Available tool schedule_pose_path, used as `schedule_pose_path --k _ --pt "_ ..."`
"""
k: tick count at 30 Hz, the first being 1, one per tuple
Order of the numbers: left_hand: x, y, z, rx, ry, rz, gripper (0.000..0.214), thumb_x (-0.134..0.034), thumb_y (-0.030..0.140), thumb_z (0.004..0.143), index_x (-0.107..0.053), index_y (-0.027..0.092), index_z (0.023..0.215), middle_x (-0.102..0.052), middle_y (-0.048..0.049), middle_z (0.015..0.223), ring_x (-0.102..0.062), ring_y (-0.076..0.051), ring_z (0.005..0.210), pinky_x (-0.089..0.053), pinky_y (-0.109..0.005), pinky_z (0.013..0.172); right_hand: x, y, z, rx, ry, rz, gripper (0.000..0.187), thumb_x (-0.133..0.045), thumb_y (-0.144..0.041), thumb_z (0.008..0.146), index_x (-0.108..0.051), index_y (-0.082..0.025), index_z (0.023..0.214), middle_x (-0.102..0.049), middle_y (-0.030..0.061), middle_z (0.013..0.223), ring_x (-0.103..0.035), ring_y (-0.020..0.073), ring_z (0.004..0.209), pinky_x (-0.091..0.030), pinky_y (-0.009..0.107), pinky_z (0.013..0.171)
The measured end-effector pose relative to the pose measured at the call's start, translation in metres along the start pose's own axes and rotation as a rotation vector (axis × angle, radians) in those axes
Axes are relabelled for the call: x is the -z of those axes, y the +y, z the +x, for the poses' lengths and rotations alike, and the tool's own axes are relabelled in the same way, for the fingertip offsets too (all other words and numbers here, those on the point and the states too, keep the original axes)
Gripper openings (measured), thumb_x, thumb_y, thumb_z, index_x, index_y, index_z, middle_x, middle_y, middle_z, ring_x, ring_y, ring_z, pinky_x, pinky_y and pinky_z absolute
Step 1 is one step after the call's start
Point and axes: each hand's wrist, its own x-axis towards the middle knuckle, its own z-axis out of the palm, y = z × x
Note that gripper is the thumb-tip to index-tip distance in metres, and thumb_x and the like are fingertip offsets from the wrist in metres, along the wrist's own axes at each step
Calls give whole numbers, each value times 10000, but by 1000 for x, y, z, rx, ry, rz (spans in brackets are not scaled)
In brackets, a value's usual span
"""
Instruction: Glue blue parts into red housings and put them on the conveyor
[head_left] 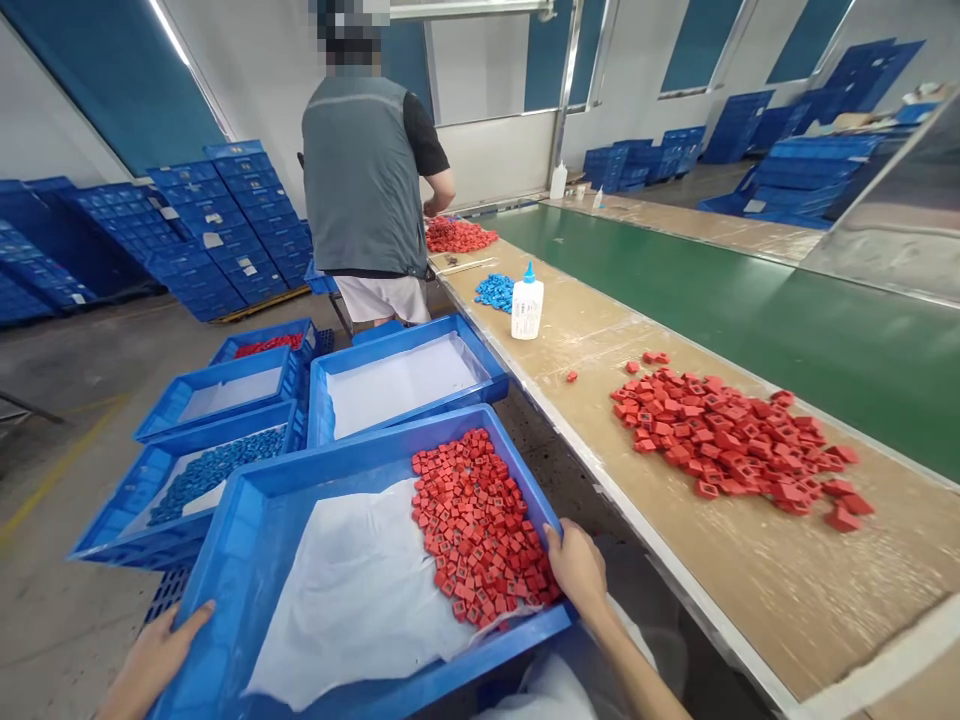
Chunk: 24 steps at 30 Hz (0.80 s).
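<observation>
A blue plastic tray (259,520) sits tilted in front of me, lined with white paper (352,590) and holding a heap of small red square parts (476,525) in its right half. My left hand (154,660) grips the tray's near left rim. My right hand (576,568) grips the tray's right corner, thumb over the rim next to the red parts.
A long wooden bench (600,330) on the right bears a pile of red parts (731,435), a white glue bottle (527,303) and blue parts (495,292). A green belt (750,300) runs behind it. More blue trays (405,375) stand ahead; a person (367,190) works farther along.
</observation>
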Motion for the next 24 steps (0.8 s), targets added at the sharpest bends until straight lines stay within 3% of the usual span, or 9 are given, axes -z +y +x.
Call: schedule_pose_path --k 2,8,12,15,17,18,20,22,24 --pt "-17 -5 -2 75 -109 -78 352 -702 420 573 -674 174 824 -761 -125 743 -723 -417 832 -579 -432 717 2 1 3 6 21 -8 318 -396 -333 1020 -638 -143 1102 -704 154 1098 -672 271 1040 -484 334 836" --pt "-78 1 -15 20 -139 -81 380 -600 491 711 -688 160 876 -761 -127 815 -724 -371 901 -566 -372 759 0 26 20 -73 19 -47 349 -395 -361 1042 -604 -120 1183 -706 115 1039 -687 217 948 -517 381 853" --pt "-87 14 -21 14 -139 12 489 -560 481 756 -676 85 1019 -733 -198 954 -680 -413 1004 -527 -438 869 4 36 26 -23 36 -73 354 -390 -332 1040 -566 -121 1263 -661 146 1180 -649 217 1058 -488 372 943" --pt "-82 37 -33 2 -21 76 674 -537 443 771 -544 -42 1238 -566 -355 1257 -436 -548 1287 -362 -609 1024 6 28 15 27 100 -118 430 -304 -268 1026 -506 -77 1355 -560 244 1315 -584 287 1177 -442 398 993" --pt "-94 61 -49 -63 56 77 727 -499 396 800 -404 -44 1371 -359 -380 1446 -180 -553 1424 -234 -653 1083 2 19 3 120 137 -143 462 -274 -257 1017 -461 -118 1416 -460 211 1438 -500 294 1278 -390 417 1058" --pt "-108 76 -60 -115 56 58 700 -478 370 816 -378 1 1403 -318 -341 1490 -139 -512 1452 -225 -626 1103 -2 13 -2 182 140 -153 459 -292 -265 1013 -458 -163 1428 -423 162 1482 -454 277 1324 -365 405 1090" --pt "-153 107 -88 -223 -60 -4 549 -460 325 831 -482 110 1337 -494 -225 1390 -377 -405 1378 -339 -510 1087 -16 3 -6 254 128 -177 459 -365 -259 986 -472 -201 1428 -417 116 1497 -435 265 1339 -384 387 1083" --pt "-213 136 -120 -274 -258 -53 428 -523 315 800 -602 161 1192 -658 -129 1137 -619 -302 1116 -469 -392 978 -32 -6 -1 227 114 -207 502 -439 -219 940 -468 -135 1434 -454 164 1464 -465 302 1305 -449 417 1014" --pt "-270 158 -149 -244 -378 -75 453 -581 261 756 -604 147 1193 -690 -120 1051 -650 -274 1066 -494 -363 949 -46 -14 7 162 112 -235 541 -480 -194 909 -458 -44 1428 -472 233 1431 -469 357 1286 -480 469 960"
